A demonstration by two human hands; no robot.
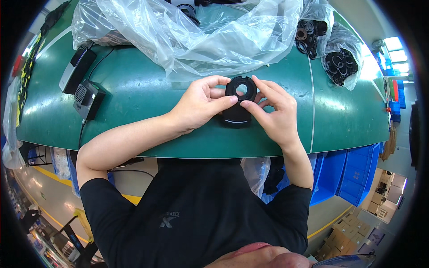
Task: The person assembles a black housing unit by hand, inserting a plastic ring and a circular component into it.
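Observation:
Both hands are closed on a flat black plastic part (237,110) above the green table. Its upper end is a ring with a round hole, through which a pale patch shows. Below the ring is a wider rounded end with a thin light line along its edge; whether this is one piece with the ring I cannot tell. My left hand (208,99) grips the ring's left side, its thumb on the front. On the right side, my right hand (275,109) has its index finger at the upper rim and its thumb below the hole.
A big see-through plastic bag (178,51) sprawls across the table's (147,98) far side. Farther right, two bags hold black rings (342,64). On the left stand two dark, boxy devices (89,98) with cables. Blue bins (353,174) stand beyond the right front edge.

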